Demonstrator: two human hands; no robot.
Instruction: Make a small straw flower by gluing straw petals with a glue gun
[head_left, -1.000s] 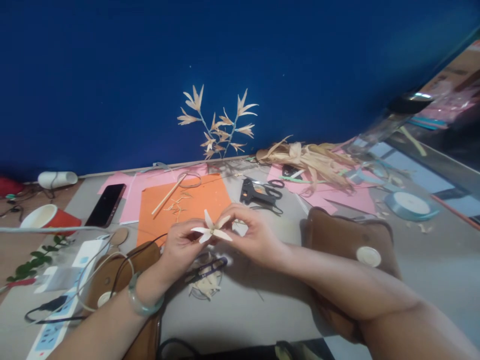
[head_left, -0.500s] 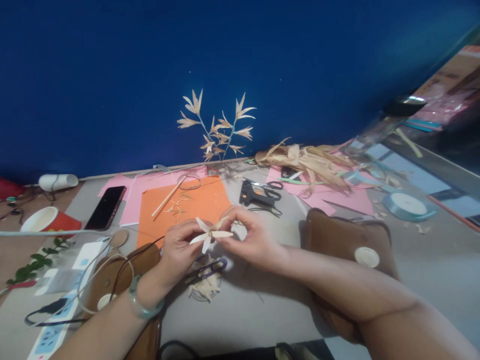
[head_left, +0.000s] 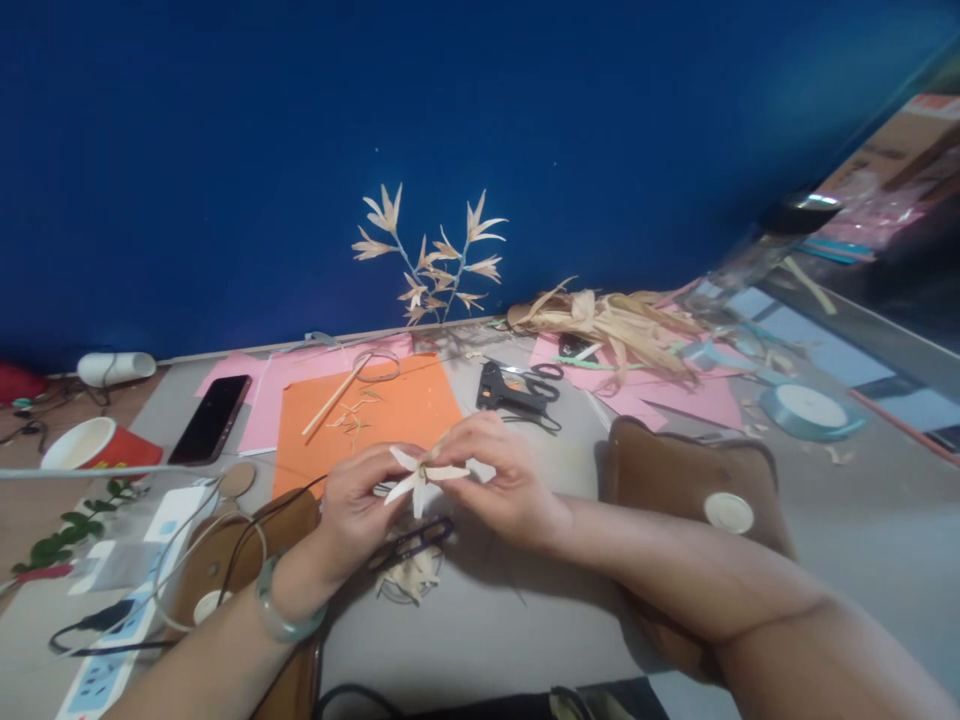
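A pale flower of dried husk petals is pinched between my two hands above the table. My left hand grips it from the left, fingers closed near its base. From the right, my right hand closes thumb and fingers on a petal. Part of the flower's base is hidden by the fingers. Just below lie purple-handled snips on a small heap of husk pieces. Behind the hands, a black glue gun rests beside black-handled scissors.
Finished husk flowers on stems stand by the blue wall. A husk bundle, orange paper, a ribbon roll and a phone lie around. A power strip with cables, a red cup and brown pads flank my arms.
The flower has tilted slightly and sits a little lower. My right fingers have shifted around its petals. Both hands keep hold of it, and the camera view has moved slightly.
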